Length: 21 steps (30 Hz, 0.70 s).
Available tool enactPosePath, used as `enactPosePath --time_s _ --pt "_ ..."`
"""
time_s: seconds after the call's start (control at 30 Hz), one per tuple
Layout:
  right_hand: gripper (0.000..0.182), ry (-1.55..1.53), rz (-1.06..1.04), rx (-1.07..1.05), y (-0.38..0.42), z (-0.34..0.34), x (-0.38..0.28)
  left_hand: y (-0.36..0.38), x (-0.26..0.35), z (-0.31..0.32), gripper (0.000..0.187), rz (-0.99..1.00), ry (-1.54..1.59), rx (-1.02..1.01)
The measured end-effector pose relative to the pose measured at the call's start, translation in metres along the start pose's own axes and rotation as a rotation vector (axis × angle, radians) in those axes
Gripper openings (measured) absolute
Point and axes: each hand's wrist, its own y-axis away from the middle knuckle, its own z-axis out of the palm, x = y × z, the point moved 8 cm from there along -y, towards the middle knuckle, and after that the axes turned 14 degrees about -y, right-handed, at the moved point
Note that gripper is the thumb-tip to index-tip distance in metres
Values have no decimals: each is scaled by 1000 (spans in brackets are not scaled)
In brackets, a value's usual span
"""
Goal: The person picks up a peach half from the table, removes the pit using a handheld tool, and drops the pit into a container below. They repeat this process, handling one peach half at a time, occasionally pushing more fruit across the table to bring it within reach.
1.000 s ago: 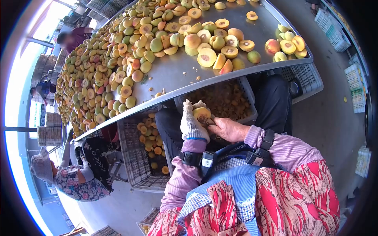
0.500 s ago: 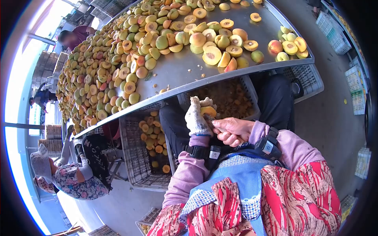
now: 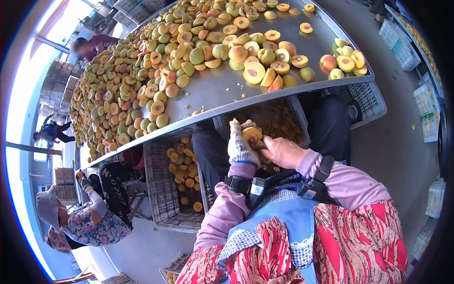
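Observation:
My left hand (image 3: 240, 142), in a pale work glove, is closed around a halved yellow fruit (image 3: 252, 136) just below the table's front edge. The cut face with its brown centre is turned up. My bare right hand (image 3: 283, 152) is closed beside the fruit, thumb and finger at its right side; what it grips is hidden. Heaps of halved fruit (image 3: 127, 80) cover much of the metal table (image 3: 222, 90) beyond. A smaller group (image 3: 345, 61) lies at its right corner.
Under the table stand a crate of dark bits (image 3: 298, 116), a crate with fruit halves (image 3: 156, 189) and a grey crate (image 3: 373, 102). A person in a hat (image 3: 90, 217) sits at the left; another (image 3: 97, 45) is across the table. White crates (image 3: 399, 45) line the right.
My right hand has moved up against the fruit, and its fingers have shifted. The fruit's cut face shows more. The seated person's hand at the left now holds something orange near the table edge.

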Motion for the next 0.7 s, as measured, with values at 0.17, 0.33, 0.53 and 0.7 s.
enactPosePath --time_s 0.17,0.33,0.53,0.7 --pt "28 290 47 127 -23 2 8 -20 -26 -12 52 -158 216 154" --pt "32 25 53 268 -14 -10 14 -11 13 -24 54 78 -1 334" --pt "34 142 374 -115 -12 62 141 43 167 -117 33 814 -788 619" --pt "43 -15 325 -63 -29 70 162 48 209 -99 40 731 -806 896"
